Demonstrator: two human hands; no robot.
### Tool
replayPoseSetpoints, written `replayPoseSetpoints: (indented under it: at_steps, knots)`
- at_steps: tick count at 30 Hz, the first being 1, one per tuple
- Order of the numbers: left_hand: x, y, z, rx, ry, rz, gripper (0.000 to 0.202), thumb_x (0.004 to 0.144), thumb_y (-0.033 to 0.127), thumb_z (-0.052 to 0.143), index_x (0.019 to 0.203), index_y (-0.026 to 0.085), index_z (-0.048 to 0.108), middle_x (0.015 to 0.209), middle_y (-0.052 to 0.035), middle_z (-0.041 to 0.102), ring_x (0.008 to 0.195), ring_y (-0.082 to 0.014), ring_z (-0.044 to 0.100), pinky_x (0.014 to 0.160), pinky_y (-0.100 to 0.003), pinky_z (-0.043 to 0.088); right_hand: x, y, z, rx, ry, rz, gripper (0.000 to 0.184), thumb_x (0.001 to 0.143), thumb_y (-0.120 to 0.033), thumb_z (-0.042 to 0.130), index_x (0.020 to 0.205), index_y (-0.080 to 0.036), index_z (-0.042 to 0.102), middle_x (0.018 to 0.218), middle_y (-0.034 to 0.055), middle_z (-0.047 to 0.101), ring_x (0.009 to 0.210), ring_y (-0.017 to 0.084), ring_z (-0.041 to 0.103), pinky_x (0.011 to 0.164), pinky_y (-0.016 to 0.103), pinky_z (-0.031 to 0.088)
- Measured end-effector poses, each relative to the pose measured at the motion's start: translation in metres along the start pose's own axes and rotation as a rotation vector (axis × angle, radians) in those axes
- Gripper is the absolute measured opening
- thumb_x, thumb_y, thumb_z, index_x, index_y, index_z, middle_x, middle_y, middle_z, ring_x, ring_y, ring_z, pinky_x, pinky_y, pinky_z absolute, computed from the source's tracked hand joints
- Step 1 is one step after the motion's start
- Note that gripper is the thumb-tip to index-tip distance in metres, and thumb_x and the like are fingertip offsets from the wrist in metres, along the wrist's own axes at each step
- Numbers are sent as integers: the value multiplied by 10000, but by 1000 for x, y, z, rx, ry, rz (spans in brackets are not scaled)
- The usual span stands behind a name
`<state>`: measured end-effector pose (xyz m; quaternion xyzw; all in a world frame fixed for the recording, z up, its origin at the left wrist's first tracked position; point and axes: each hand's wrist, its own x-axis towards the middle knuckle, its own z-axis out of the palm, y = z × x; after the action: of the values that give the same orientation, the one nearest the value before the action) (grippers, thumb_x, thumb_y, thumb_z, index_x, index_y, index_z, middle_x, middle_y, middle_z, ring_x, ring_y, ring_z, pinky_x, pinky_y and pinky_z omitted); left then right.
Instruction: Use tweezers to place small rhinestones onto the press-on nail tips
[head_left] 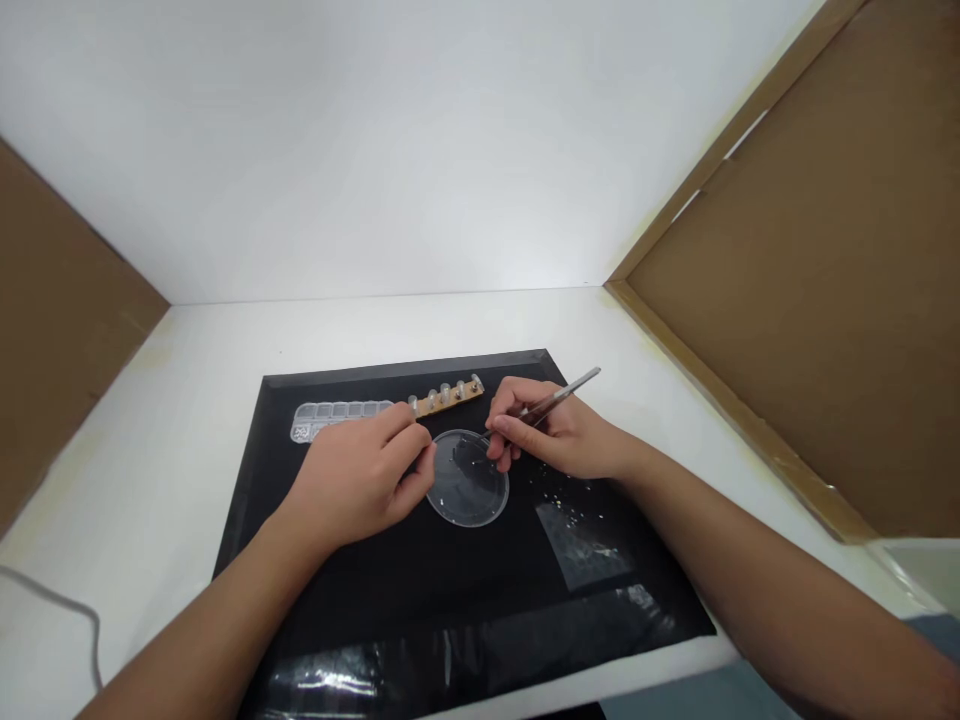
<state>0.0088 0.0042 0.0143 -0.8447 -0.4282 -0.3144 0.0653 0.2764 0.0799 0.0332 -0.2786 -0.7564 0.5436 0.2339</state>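
My right hand [536, 425] is closed around a pair of metal tweezers [562, 396], held slanted like a pen. Their tips reach down over the right side of a clear round shallow dish [469, 510], which has a few tiny specks in it. At the dish's left edge is my left hand [375, 470], with its fingers curled and pressed together; whatever they may hold is hidden. Behind my left fingers lies a tan strip [450, 398] with several clear, nail-shaped tips standing along it. My left hand partly covers a clear compartment box [341, 410] with small pale bits inside.
A black mat [375, 600] lies under everything on the white table [180, 400]. Scattered pale bits [574, 510] and a clear plastic bag [585, 550] are near my right forearm. Brown boards [810, 280] stand at both sides, and a grey cable [75, 605] runs at the left.
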Motion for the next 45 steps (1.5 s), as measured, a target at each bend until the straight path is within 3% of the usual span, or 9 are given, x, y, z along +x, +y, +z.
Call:
replayPoseSetpoints:
  at_steps: [5,8,27,34,45]
  knots:
    - [1,1,-1,3,-14,-4,246,1028,241,539,862,175,708,798,-9,676,583,-122,569,492,-286,241,-5,-12,8,-291,-39,-181,119,1069,-269,621,994,-178,642,806,37,752,688,131,744,620,222,604]
    - [1,1,0,5,-16,-7,243,1027,242,538,859,176,702,791,-5,670,574,-121,557,488,-284,232,-7,-14,10,-338,-53,-221,87,1067,-244,608,1016,-184,645,800,33,747,703,132,739,629,219,597]
    - [1,0,1,-9,-33,5,209,1026,239,539,900,175,693,830,-17,676,597,-127,568,491,-272,254,-3,-2,7,-45,67,-103,196,1077,-373,644,1014,-189,619,807,36,766,661,150,778,611,257,644]
    - [0,2,2,-72,11,-11,129,1018,226,583,997,185,704,915,-26,716,684,-137,661,516,-256,374,5,0,5,262,313,-57,282,1038,-457,704,965,-206,599,734,-6,768,536,135,729,534,253,597]
    - [-5,6,9,-357,-24,17,208,1051,324,641,1216,202,680,1141,-57,759,623,-75,651,566,-227,532,8,-2,15,516,317,25,290,979,-456,777,940,-208,632,714,-18,759,503,109,688,503,217,566]
